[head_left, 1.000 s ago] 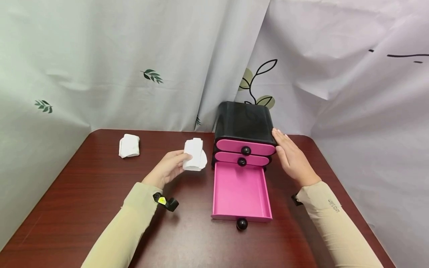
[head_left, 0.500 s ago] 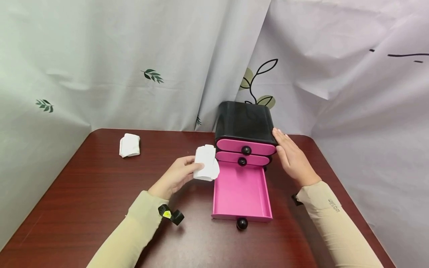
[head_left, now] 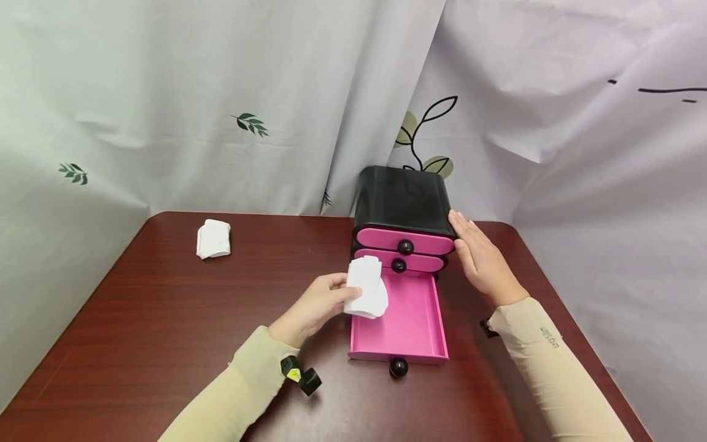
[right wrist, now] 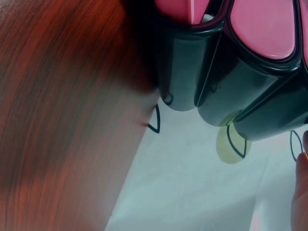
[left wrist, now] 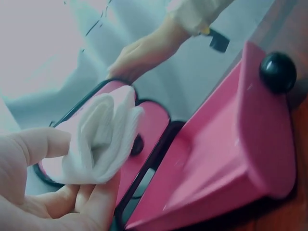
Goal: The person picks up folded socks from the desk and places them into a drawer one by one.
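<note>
My left hand (head_left: 316, 308) pinches a folded white knit cloth (head_left: 366, 288) between thumb and fingers, over the left side of a pulled-out pink drawer (head_left: 411, 328). The left wrist view shows the rolled layers of the cloth from the end, with the thumb on one side and the fingers beneath. The drawer is the lowest one of a small black cabinet (head_left: 405, 199); its two upper drawers are pushed in. My right hand (head_left: 483, 261) rests with extended fingers against the cabinet's right side. In the right wrist view only a sliver of its fingers (right wrist: 301, 192) shows.
Another folded white cloth (head_left: 213, 239) lies at the back left of the brown wooden table (head_left: 166, 319). A round black knob (head_left: 399, 368) sticks out from the open drawer's front. Behind the table hangs a pale curtain (head_left: 248, 73) with leaf prints.
My left hand has carried the folded white cloth rightward and nearer to me, from beside the cabinet to over the open drawer. The right hand has stayed against the cabinet.
</note>
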Action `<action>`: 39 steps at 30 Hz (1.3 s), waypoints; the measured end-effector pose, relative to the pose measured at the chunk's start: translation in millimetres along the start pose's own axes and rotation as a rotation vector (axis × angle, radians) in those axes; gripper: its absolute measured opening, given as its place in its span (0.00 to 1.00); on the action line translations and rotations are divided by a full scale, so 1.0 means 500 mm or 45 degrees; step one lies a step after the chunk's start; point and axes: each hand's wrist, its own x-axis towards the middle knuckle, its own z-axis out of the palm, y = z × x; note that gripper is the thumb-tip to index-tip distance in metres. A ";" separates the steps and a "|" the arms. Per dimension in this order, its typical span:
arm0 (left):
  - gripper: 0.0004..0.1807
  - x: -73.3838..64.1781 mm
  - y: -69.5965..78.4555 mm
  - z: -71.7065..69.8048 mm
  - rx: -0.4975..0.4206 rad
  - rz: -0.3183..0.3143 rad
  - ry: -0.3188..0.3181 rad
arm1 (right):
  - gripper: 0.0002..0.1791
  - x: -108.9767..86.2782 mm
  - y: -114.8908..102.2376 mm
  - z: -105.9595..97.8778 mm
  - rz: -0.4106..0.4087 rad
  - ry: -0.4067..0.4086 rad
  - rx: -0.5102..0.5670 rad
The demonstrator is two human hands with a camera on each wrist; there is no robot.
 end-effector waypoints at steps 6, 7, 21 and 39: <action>0.23 0.004 -0.011 0.043 -0.014 -0.015 0.008 | 0.28 0.001 0.001 0.000 -0.009 0.000 -0.002; 0.22 0.004 -0.012 0.051 -0.020 -0.021 0.009 | 0.28 0.001 0.001 0.000 -0.009 -0.001 -0.003; 0.20 0.027 -0.048 0.147 -0.001 -0.091 0.019 | 0.28 -0.001 0.000 0.000 -0.011 0.004 -0.013; 0.24 0.051 -0.085 0.196 0.327 -0.049 0.101 | 0.28 -0.001 0.000 0.001 0.007 -0.008 -0.012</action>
